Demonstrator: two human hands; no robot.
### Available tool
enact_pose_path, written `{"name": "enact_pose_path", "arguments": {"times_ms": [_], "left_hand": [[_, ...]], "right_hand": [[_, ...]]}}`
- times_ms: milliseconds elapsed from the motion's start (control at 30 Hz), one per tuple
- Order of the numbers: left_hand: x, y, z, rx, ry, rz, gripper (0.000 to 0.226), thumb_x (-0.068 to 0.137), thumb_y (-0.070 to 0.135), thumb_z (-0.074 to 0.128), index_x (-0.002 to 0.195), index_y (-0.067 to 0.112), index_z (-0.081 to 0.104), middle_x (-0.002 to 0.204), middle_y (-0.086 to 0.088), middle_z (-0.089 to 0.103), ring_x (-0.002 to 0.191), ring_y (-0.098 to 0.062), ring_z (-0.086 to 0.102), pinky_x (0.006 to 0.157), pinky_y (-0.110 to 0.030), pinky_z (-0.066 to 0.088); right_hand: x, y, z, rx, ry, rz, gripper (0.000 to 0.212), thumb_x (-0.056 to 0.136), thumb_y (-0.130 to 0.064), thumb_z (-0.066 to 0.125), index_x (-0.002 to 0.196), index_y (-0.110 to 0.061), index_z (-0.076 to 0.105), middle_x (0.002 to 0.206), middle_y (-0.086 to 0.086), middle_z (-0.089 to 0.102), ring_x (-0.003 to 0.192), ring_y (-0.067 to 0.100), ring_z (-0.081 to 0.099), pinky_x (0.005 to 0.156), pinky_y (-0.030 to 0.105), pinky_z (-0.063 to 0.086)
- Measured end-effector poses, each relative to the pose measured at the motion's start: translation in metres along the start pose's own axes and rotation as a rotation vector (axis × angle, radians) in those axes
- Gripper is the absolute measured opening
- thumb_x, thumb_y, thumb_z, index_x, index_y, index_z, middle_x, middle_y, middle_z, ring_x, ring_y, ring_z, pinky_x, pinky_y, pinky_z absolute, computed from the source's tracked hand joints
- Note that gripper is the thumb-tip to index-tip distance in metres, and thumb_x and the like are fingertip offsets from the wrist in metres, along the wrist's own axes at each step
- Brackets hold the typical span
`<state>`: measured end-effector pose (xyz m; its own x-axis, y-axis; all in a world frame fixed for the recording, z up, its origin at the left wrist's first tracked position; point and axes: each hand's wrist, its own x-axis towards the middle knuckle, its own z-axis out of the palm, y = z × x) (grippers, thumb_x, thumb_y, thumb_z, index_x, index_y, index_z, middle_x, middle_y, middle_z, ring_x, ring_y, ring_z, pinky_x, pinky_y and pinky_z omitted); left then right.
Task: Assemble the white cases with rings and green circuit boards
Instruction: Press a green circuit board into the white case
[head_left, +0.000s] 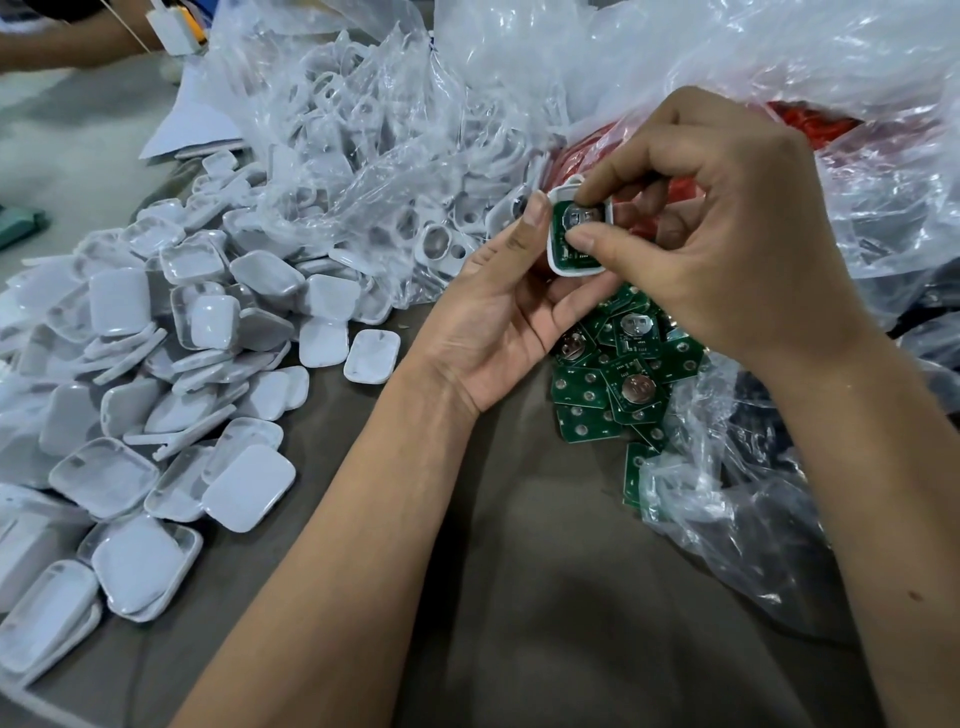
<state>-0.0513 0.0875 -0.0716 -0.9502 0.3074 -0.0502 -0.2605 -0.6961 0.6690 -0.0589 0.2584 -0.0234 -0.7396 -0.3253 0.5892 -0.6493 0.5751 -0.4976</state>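
Right of centre, the left hand, palm up, cradles a small white plastic case in curled fingers; the right hand pinches a green circuit board into it.

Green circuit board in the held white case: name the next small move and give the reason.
Probably press the green circuit board flat into the white case. The left hand holds the case; the right hand has thumb and forefinger on the board, which looks not quite seated.
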Motion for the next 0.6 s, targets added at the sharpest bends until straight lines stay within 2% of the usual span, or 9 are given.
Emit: {"name": "enact_pose_path", "arguments": {"times_ms": [133, 300, 433, 600], "left_hand": [[0.001, -0.001, 0.001, -0.004, 0.018, 0.02, 0.029, 0.095, 0.022, 0.059, 0.114, 0.0, 0.066, 0.106, -0.017, 0.075, 0.092, -0.024, 0.075, 0.076, -0.033, 0.063], [0.001, 0.0, 0.003, -0.014, 0.026, 0.027, 0.032, 0.091, 0.019, 0.06, 0.116, -0.001, 0.066, 0.106, -0.018, 0.073, 0.092, -0.027, 0.075, 0.078, -0.036, 0.063], [0.001, -0.001, 0.004, 0.085, 0.019, 0.075, 0.023, 0.1, 0.005, 0.05, 0.115, 0.0, 0.067, 0.105, -0.013, 0.073, 0.095, -0.025, 0.072, 0.087, -0.037, 0.062], [0.0, -0.003, 0.009, 0.169, 0.121, 0.132, 0.025, 0.099, -0.002, 0.05, 0.12, -0.01, 0.062, 0.103, -0.014, 0.072, 0.093, -0.025, 0.072, 0.091, -0.044, 0.061]], "right_hand": [[0.0, 0.002, 0.003, 0.019, 0.033, 0.047, 0.03, 0.082, -0.028, 0.087, 0.101, -0.011, 0.072, 0.094, -0.002, 0.065, 0.076, 0.006, 0.06, 0.065, 0.014, 0.049], [-0.002, 0.005, 0.005, 0.151, 0.061, 0.122, 0.05, 0.077, -0.029, 0.091, 0.109, -0.009, 0.059, 0.091, -0.003, 0.065, 0.076, 0.015, 0.064, 0.067, 0.028, 0.058], [-0.001, 0.009, 0.007, 0.21, 0.06, 0.16, 0.048, 0.075, -0.025, 0.093, 0.106, -0.009, 0.059, 0.089, 0.001, 0.067, 0.075, 0.02, 0.067, 0.069, 0.04, 0.059], [-0.002, 0.011, 0.008, 0.229, 0.052, 0.144, 0.038, 0.077, -0.021, 0.092, 0.099, -0.007, 0.065, 0.087, 0.007, 0.071, 0.075, 0.024, 0.069, 0.066, 0.045, 0.058]]}}
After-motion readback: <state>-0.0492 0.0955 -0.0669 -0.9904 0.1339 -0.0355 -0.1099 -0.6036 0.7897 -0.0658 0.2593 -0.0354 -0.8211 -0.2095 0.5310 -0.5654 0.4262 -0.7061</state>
